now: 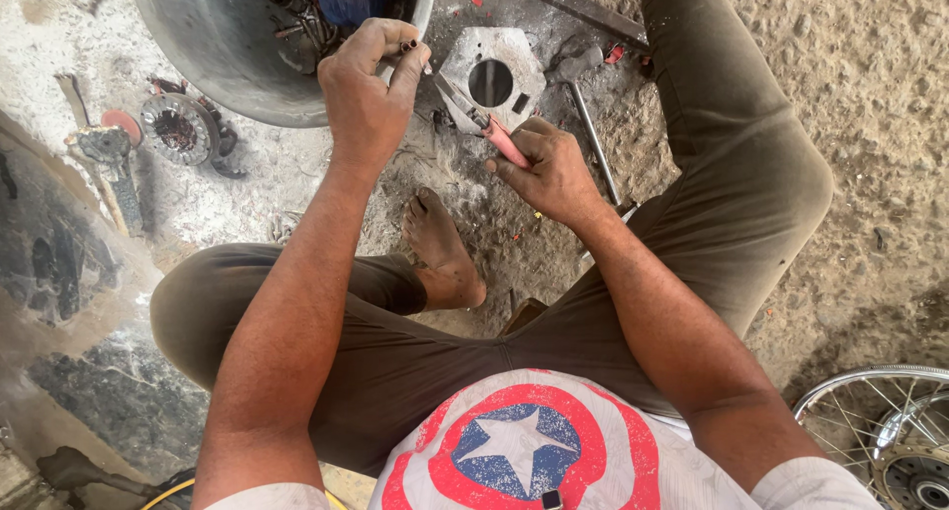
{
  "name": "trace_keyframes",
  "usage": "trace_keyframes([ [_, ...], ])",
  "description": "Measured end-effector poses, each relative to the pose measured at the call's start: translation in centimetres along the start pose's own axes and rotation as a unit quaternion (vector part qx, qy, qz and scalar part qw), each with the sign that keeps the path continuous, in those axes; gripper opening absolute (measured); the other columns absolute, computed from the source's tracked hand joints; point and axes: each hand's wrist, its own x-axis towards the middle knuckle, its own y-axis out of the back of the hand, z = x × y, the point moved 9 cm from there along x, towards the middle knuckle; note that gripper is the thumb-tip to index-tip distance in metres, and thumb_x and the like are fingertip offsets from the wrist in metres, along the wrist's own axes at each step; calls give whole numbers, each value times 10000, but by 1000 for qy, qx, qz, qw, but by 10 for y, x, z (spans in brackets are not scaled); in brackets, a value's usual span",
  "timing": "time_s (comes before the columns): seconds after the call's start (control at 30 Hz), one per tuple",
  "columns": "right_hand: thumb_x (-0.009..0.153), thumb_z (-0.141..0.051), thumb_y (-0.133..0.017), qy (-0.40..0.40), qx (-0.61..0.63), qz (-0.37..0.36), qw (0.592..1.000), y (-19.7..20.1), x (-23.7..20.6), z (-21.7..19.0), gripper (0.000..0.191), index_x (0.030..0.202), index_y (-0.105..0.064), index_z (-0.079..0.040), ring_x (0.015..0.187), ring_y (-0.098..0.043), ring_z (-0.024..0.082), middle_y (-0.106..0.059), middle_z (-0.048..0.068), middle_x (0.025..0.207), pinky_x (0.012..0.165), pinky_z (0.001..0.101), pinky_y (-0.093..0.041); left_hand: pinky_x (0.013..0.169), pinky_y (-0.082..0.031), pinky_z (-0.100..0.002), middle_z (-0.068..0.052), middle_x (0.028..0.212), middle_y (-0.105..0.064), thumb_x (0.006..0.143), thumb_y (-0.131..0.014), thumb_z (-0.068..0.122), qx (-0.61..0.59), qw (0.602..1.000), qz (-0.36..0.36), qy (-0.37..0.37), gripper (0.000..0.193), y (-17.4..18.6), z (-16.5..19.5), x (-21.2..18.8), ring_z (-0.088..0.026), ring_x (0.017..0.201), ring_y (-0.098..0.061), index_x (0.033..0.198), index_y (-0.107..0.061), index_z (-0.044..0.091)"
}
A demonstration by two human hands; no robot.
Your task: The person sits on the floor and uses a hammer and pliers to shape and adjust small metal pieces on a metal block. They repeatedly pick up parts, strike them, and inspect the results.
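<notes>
We noted the left hand point(368, 93) raised over the metal basin point(213, 50), fingers pinched on a small dark part point(407, 46). The right hand point(547, 171) gripped red-handled pliers point(487, 127), their tip against the grey metal casting point(492, 75) lying on the ground.

- The pliers point(491, 132) have red handles and thin grey tips. They lie slanted, held by the handles.
- The small dark part point(407, 46) is pinched between fingertips, near the big grey tub.

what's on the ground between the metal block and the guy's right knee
A hammer lies there, head by the metal block, handle toward the right knee; head view.
</notes>
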Motion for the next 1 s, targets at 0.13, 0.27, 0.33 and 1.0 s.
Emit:
trace_keyframes([
  [0.13,899,-266,-846,2,9,-7,1000,-3,-1,1,307,848,-699,-2,672,-593,164,-598,75,819,571,368,-495,702,-585,-279,-18,926,-779,966,-819,110,1,999,0,33,106,-1,-8,0,-109,807,-742,1023,-730,107],
  [0.27,912,-271,-844,-13,20,-12,1000,-7,-2,5,339,804,-679,4,636,-567,159,-602,69,784,532,366,-461,725,-573,-288,-6,930,-779,971,-825,101,15,1000,22,5,117,5,-5,2,-95,793,-733,1034,-726,107],
  [0.33,918,-273,-835,-15,34,-14,999,-9,-2,7,332,810,-682,2,626,-566,145,-610,64,785,516,358,-458,708,-572,-281,5,920,-763,969,-825,107,27,999,25,1,117,7,-4,2,-99,795,-721,1034,-728,115],
  [1.0,920,-283,-768,-114,-171,-120,971,-26,-12,40,367,1192,-741,-39,680,-595,191,-632,120,943,557,356,-586,1000,-520,-395,-62,1132,-770,994,-794,124,182,977,-40,-102,420,-26,-23,-12,-211,1033,-723,1367,-602,119],
])
